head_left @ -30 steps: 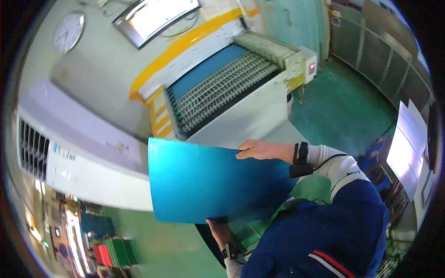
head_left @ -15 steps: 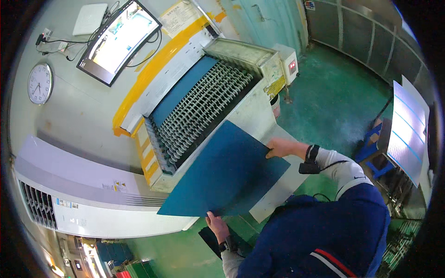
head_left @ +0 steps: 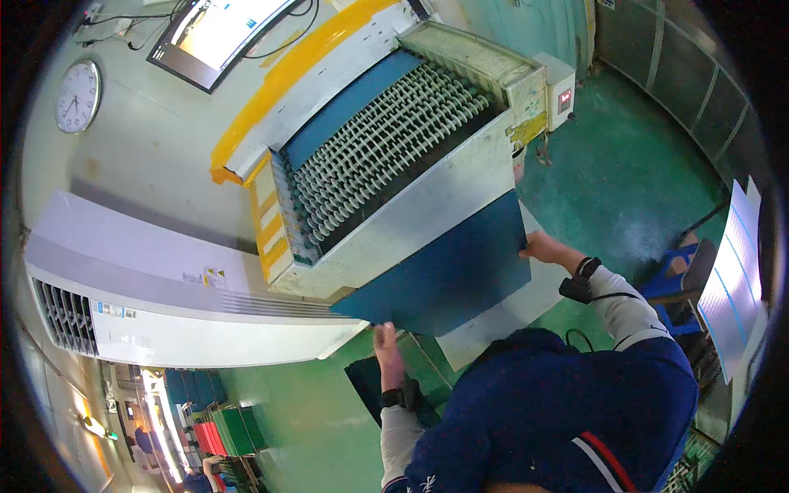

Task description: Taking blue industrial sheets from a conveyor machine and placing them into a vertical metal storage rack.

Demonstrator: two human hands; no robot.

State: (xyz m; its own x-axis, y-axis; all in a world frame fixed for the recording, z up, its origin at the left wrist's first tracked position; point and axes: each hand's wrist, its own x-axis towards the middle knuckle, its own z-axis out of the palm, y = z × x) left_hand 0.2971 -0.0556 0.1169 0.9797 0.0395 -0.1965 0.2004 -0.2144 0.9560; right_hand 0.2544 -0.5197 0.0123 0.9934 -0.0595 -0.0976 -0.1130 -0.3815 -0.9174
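A large dark blue sheet [head_left: 452, 263] is tilted in front of the roller machine [head_left: 485, 177]. My right hand [head_left: 544, 248] is closed on its right edge, thumb on the near face. My left hand [head_left: 388, 349] is at the sheet's lower edge, near its left corner. Its fingers point upward, apart from a grip, and the fingertips just reach the edge; the motion softens their outline. Beneath the blue sheet lies a pale flat panel [head_left: 501, 316], partly covered by it. Another blue sheet [head_left: 353, 107] shows at the far side of the machine's roller bed [head_left: 386, 152].
A white air conditioner [head_left: 197, 308] lies left of the machine. On the wall are a clock [head_left: 78, 96] and a screen [head_left: 209, 37]. A control box [head_left: 560, 90] juts from the machine's right end. Pale panels [head_left: 731, 279] lean at the right, beside a blue stool [head_left: 670, 283].
The blue sheet has come down from above the machine's front edge to below it. My right hand stays on it; my left hand has loosened from the lower edge. The view has shifted.
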